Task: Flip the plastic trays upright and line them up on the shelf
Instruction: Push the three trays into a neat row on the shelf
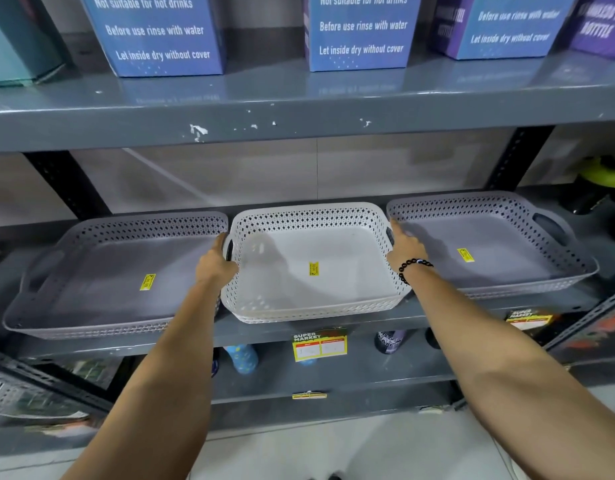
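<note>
Upright now, the white tray (313, 268) sits mid-shelf at the front edge of the grey shelf (264, 332), between two grey trays (115, 271) (489, 244). The left hand (216, 263) and right hand (404, 245) each grasp one of its side handles.

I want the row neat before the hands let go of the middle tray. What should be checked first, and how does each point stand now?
1. White perforated plastic tray upright, open side up: ok.
2. Left grey perforated plastic tray and right grey perforated plastic tray upright: ok.
3. Left hand and right hand on the white tray's side handles: ok.
4. White tray fully on the grey metal shelf: not ok, its front edge overhangs.
5. Front edges in one line: not ok, the right grey tray sits further back.
6. Trays stacked beneath each: cannot tell.
</note>
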The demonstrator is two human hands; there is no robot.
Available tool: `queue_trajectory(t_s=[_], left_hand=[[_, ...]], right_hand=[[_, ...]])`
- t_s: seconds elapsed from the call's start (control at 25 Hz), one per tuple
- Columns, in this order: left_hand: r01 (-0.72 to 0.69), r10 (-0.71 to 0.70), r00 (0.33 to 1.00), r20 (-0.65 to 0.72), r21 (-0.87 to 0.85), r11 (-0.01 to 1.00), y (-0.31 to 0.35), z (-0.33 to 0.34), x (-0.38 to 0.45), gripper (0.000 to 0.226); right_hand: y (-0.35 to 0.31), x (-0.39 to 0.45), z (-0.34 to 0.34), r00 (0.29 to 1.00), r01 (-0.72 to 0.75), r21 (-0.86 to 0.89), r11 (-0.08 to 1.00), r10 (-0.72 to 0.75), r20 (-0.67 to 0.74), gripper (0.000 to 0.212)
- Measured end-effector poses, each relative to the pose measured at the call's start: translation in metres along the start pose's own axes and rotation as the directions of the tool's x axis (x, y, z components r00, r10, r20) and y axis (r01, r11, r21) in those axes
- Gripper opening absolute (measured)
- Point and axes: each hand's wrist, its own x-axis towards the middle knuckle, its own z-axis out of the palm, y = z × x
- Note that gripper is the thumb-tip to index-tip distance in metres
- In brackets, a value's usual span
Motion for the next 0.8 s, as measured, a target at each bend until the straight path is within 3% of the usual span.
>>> queue_trajectory(t_s=[0.24,0.44,0.8], left_hand=[[-0.048,0.049,0.998,-0.038,0.01,0.999,0.002,0.002,-0.002,0.081],[-0.098,0.106,0.989,-0.1,0.087,0.991,0.004,0.004,-0.003,0.047],[-0.058,0.066,0.991,-0.116,0.071,0.996,0.01,0.006,-0.005,0.047]], right_hand=[[-0.001,0.0,-0.002,1.0,0.003,0.025,1.0,-0.003,0.021,0.08],[-0.002,-0.005,0.0,0.997,0.062,-0.122,0.991,-0.068,-0.039,0.068],[-0.003,-0.007,-0.005,0.997,0.06,-0.143,0.988,-0.066,-0.039,0.066]])
